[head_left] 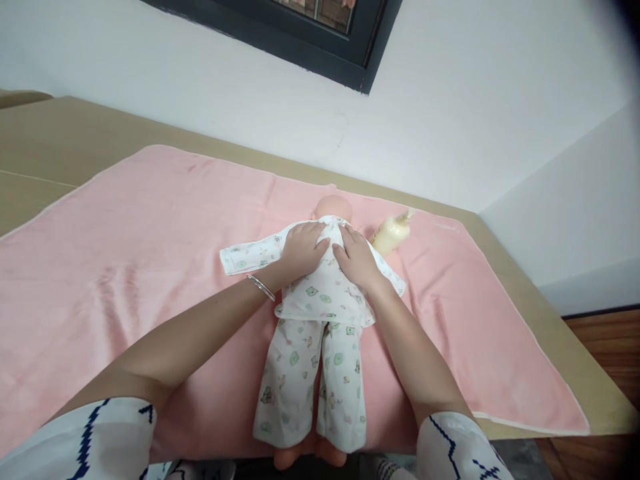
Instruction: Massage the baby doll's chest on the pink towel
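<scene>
A baby doll (325, 300) in white patterned pajamas lies on a pink blanket (175, 220), its head toward the wall and its feet toward me. Its head (333, 207) shows no face from here. My left hand (304, 248) rests flat on the upper left of the pajama top, fingers stretched out. On the upper right lies my right hand (357, 255), also flat with fingers extended. Both thumbs point inward, a small gap between them. A bracelet (261, 287) circles my left wrist. Beside the doll's right-hand shoulder lies a pale yellow pump bottle (393, 232).
The blanket covers much of a light wooden table (520, 300). Behind stands a white wall (225, 93) with a dark-framed window (330, 57). At the right, beyond the table edge, is a brown wooden surface (607, 347). The doll's feet reach the near edge.
</scene>
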{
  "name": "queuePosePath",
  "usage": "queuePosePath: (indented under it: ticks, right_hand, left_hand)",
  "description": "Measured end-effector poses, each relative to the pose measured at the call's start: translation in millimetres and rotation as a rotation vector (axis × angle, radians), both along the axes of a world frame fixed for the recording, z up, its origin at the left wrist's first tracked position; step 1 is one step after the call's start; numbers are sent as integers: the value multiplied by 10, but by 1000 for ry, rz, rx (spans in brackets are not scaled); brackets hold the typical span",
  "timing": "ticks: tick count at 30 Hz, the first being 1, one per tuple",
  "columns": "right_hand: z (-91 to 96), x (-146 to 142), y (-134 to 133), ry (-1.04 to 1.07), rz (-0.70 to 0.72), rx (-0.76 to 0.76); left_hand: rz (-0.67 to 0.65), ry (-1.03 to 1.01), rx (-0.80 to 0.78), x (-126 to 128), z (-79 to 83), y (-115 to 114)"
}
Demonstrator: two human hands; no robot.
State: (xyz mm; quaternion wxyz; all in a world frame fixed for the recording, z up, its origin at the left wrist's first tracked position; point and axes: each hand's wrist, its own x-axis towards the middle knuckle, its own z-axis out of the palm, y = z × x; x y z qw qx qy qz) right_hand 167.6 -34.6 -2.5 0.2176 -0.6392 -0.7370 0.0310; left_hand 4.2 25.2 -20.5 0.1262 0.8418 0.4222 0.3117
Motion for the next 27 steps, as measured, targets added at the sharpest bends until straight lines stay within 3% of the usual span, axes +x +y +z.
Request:
queuePosePath:
  ticks: [5,10,19,27]
  right_hand:
    - [5,88,35,-5,28,-47]
    - [22,81,37,-33,0,-59]
    - [187,-353,-258,-153,-71,-6]
    - [164,4,-8,-18,-37,-23]
  left_hand:
    - [-54,113,132,21,74,-163]
    - [31,173,189,79,120,-386]
    - [-15,111,130,4,60,-73]
    - [-78,167,228,42,138,-279]
